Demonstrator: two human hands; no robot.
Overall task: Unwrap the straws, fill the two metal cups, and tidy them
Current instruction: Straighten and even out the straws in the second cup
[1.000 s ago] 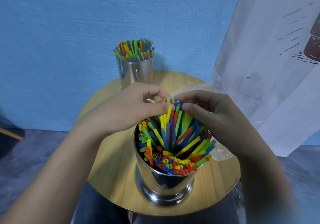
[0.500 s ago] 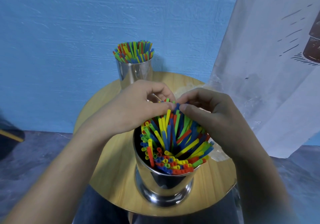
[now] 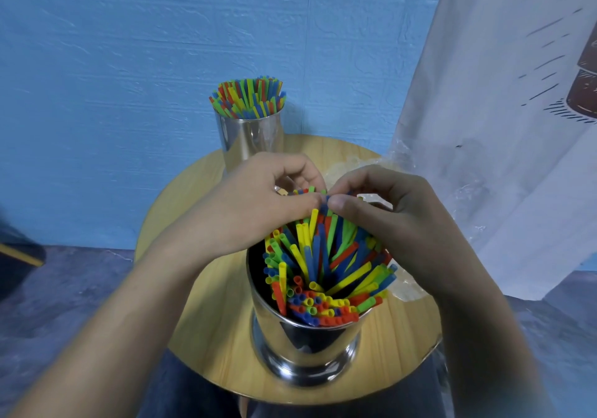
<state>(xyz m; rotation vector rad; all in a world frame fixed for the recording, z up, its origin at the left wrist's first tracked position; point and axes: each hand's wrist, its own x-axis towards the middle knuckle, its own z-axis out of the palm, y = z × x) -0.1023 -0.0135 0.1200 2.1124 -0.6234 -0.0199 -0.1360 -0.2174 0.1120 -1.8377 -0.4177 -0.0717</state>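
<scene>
I count two metal cups, the near cup (image 3: 307,337) at six o'clock, the far cup (image 3: 252,140) at twelve; one table (image 3: 200,288); straws (image 3: 323,256) too many to count.

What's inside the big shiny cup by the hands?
Colourful straws fill the near metal cup, leaning unevenly. The left hand and right hand cover their far tips; the cup's bottom is hidden.

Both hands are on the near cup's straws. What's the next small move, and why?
Probably draw both hands together and stand the straws upright. The left hand and right hand pinch tops at the near cup's far side, while many straws lean and fan toward its near rim; those in the far cup stand straight and bunched.
</scene>
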